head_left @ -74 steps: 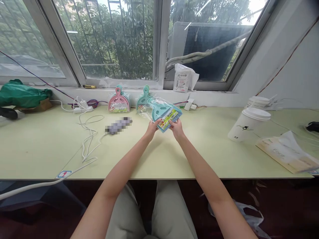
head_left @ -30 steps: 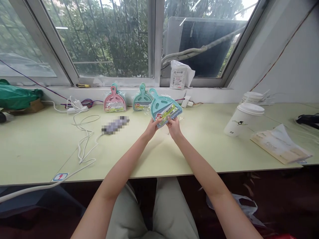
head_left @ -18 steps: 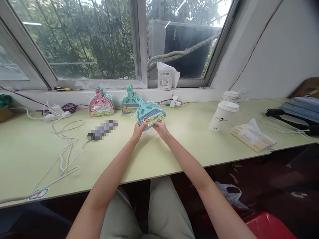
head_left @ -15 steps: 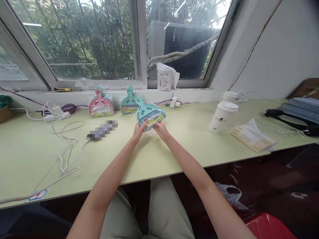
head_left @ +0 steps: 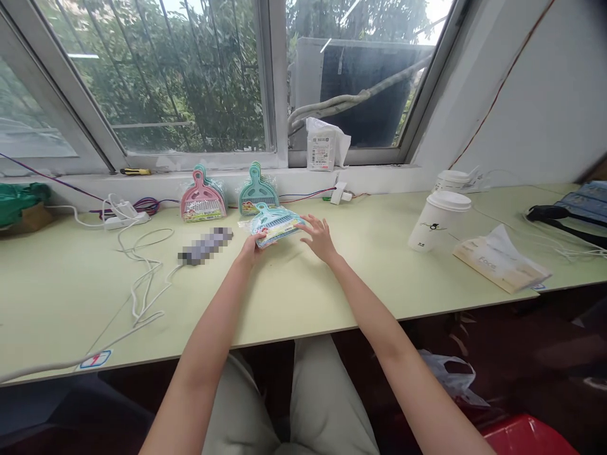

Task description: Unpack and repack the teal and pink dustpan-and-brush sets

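A wrapped light-blue dustpan-and-brush set [head_left: 275, 224] is tilted back above the table, its handle pointing away toward the window. My left hand [head_left: 252, 248] grips its left lower corner, the thumb on the label. At the set's right edge, my right hand [head_left: 318, 237] has its fingers spread, the fingertips close to or touching the wrapping. Behind the set, a stack of teal dustpan sets [head_left: 257, 191] leans against the wall below the window. Left of that stands another stack with a pink dustpan set [head_left: 203, 199] in front.
White cups [head_left: 439, 221] and a tissue pack [head_left: 502, 258] are on the right. A blurred-out device [head_left: 206, 245], white cables and a power strip [head_left: 127, 219] lie left. A white package [head_left: 322, 148] stands on the sill. The table's front edge [head_left: 294, 341] crosses below my forearms.
The light-blue set has tipped back flatter and moved slightly lower. My right hand has let go of its lower edge and opened at its right side. The view has shifted slightly left.
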`<action>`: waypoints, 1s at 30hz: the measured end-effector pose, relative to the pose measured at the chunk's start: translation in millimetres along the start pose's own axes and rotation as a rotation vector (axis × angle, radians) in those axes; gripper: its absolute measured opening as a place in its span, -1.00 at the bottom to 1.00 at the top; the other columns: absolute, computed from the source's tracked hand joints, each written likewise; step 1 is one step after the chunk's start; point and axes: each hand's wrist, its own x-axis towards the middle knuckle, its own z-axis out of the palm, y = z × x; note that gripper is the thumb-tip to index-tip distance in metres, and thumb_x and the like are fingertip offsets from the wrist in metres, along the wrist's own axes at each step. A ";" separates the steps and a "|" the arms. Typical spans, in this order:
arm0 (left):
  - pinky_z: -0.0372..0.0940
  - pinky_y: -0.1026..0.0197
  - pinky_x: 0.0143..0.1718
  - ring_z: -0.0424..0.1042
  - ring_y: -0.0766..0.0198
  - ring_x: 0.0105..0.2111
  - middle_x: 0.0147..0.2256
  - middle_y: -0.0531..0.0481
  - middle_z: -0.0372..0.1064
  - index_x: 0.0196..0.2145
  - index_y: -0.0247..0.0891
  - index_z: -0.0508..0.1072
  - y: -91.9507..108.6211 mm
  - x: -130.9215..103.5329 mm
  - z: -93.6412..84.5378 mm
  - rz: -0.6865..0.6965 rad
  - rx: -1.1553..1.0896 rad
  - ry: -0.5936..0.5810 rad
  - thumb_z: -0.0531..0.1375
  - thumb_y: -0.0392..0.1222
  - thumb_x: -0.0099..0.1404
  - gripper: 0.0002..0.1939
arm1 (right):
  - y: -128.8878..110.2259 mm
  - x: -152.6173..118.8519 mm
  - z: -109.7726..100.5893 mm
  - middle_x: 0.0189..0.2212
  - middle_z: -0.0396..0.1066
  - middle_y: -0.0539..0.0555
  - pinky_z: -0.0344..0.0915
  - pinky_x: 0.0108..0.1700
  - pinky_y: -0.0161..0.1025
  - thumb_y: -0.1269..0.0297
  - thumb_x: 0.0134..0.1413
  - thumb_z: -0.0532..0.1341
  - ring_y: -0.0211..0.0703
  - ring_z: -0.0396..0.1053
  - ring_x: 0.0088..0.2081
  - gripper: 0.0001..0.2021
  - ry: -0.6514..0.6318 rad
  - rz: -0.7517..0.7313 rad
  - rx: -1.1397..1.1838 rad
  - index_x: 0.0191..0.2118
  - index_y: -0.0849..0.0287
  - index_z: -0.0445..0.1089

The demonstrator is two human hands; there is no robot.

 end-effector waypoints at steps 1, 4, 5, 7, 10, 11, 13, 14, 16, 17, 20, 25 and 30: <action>0.47 0.30 -0.45 0.54 0.21 -0.39 -0.21 -0.21 0.50 -0.08 -0.47 0.40 -1.3 -0.6 -0.1 -0.021 0.018 -0.038 0.18 -0.42 0.11 -0.63 | 3.8 0.7 2.6 0.15 0.36 -0.02 -0.10 0.34 0.24 0.39 0.16 0.24 0.01 0.16 0.28 -0.72 0.016 0.020 0.052 -0.07 -0.11 0.52; 0.44 0.31 -0.51 0.55 0.17 -0.41 -0.15 -0.27 0.50 -0.04 -0.50 0.39 -5.2 -3.0 1.8 -0.090 0.121 -0.138 0.19 -0.41 0.13 -0.60 | 12.4 2.9 6.4 0.01 0.49 0.00 0.20 0.22 0.04 0.24 0.20 0.22 -0.02 0.33 0.13 -0.84 0.081 0.119 0.285 -0.24 -0.05 0.59; 0.43 0.31 -0.52 0.55 0.17 -0.40 -0.13 -0.29 0.49 -0.01 -0.50 0.38 -6.1 -3.9 2.6 -0.097 0.144 -0.168 0.20 -0.41 0.13 -0.57 | 13.3 3.3 6.1 0.00 0.50 0.00 0.24 0.19 0.00 0.22 0.18 0.24 -0.02 0.35 0.11 -0.85 0.105 0.139 0.351 -0.25 -0.04 0.59; 0.45 0.31 -0.49 0.56 0.17 -0.38 -0.08 -0.28 0.48 0.04 -0.47 0.35 -6.7 -5.3 3.9 -0.074 0.156 -0.208 0.20 -0.42 0.12 -0.52 | 11.5 3.2 3.9 -0.02 0.51 -0.01 0.26 0.16 -0.04 0.19 0.15 0.26 -0.02 0.38 0.07 -0.86 0.144 0.154 0.441 -0.25 -0.03 0.60; 0.46 0.30 -0.45 0.56 0.19 -0.37 -0.04 -0.26 0.46 0.09 -0.42 0.30 -4.5 -6.9 4.7 -0.011 0.142 -0.231 0.19 -0.41 0.13 -0.47 | 4.1 2.8 -0.3 -0.09 0.54 -0.01 0.25 0.17 -0.07 0.17 0.15 0.25 -0.03 0.36 0.10 -0.85 0.181 0.140 0.487 -0.25 -0.03 0.60; 0.46 0.30 -0.46 0.56 0.20 -0.38 -0.04 -0.26 0.46 0.09 -0.42 0.30 -3.3 -7.5 4.7 -0.001 0.145 -0.230 0.19 -0.40 0.13 -0.47 | 2.0 2.7 -1.0 -0.12 0.55 -0.01 0.24 0.17 -0.07 0.17 0.15 0.25 -0.02 0.34 0.11 -0.84 0.190 0.140 0.481 -0.26 -0.03 0.60; 0.45 0.29 -0.46 0.55 0.20 -0.39 -0.06 -0.27 0.46 0.07 -0.43 0.30 -1.3 -9.4 4.9 -0.014 0.170 -0.237 0.19 -0.39 0.13 -0.48 | 0.7 2.4 -0.6 -0.23 0.57 0.02 0.24 0.16 -0.08 0.17 0.15 0.25 -0.02 0.33 0.09 -0.84 0.206 0.160 0.445 -0.25 -0.02 0.60; 0.44 0.29 -0.47 0.55 0.20 -0.40 -0.07 -0.27 0.47 0.07 -0.43 0.29 -0.8 -10.7 5.4 -0.029 0.194 -0.243 0.19 -0.38 0.12 -0.48 | 1.6 2.1 0.5 -0.28 0.56 0.04 0.25 0.14 -0.09 0.18 0.15 0.25 -0.02 0.33 0.06 -0.84 0.210 0.180 0.419 -0.24 -0.02 0.60; 0.41 0.28 -0.51 0.53 0.21 -0.44 -0.10 -0.26 0.47 0.09 -0.40 0.27 -1.4 -13.9 8.0 -0.050 0.257 -0.256 0.21 -0.35 0.12 -0.45 | 6.3 1.2 3.9 -0.32 0.52 0.06 0.28 0.09 -0.10 0.18 0.12 0.26 -0.04 0.32 -0.01 -0.83 0.217 0.235 0.377 -0.22 -0.01 0.60; 0.39 0.28 -0.54 0.52 0.23 -0.47 -0.11 -0.25 0.47 0.11 -0.37 0.24 -2.4 -15.8 10.0 -0.047 0.290 -0.258 0.23 -0.34 0.11 -0.41 | 9.6 0.6 5.9 -0.29 0.49 0.07 0.30 0.07 -0.11 0.19 0.10 0.27 -0.05 0.32 -0.04 -0.83 0.225 0.268 0.367 -0.22 0.01 0.60; 0.32 0.30 -0.60 0.46 0.30 -0.55 -0.10 -0.20 0.46 0.18 -0.28 0.13 -7.0 -21.0 17.7 0.002 0.367 -0.275 0.29 -0.30 0.08 -0.27 | 20.2 -1.3 10.0 -0.08 0.36 0.12 0.31 0.07 -0.12 0.20 -0.01 0.33 -0.09 0.31 -0.03 -0.80 0.293 0.389 0.387 -0.23 0.09 0.59; 0.32 0.27 -0.55 0.48 0.22 -0.44 -0.07 -0.21 0.43 0.25 -0.24 0.06 -12.1 -25.5 30.0 0.027 0.499 -0.264 0.35 -0.26 0.04 -0.14 | 36.3 -3.1 4.7 -0.18 0.44 0.10 0.38 -0.03 -0.10 0.25 -0.23 0.42 -0.10 0.42 -0.14 -0.57 0.062 0.669 0.799 -0.12 0.15 0.49; 0.40 0.17 -0.24 0.44 0.04 -0.09 0.09 -0.26 0.29 0.34 -0.13 0.00 -11.5 -32.1 42.4 0.354 0.673 -0.208 0.39 -0.08 0.05 -0.01 | 51.9 -2.3 -3.1 -0.42 0.49 0.00 0.41 -0.24 -0.14 0.38 -0.38 0.44 -0.10 0.45 -0.34 -0.63 0.033 0.853 1.052 -0.29 0.17 0.44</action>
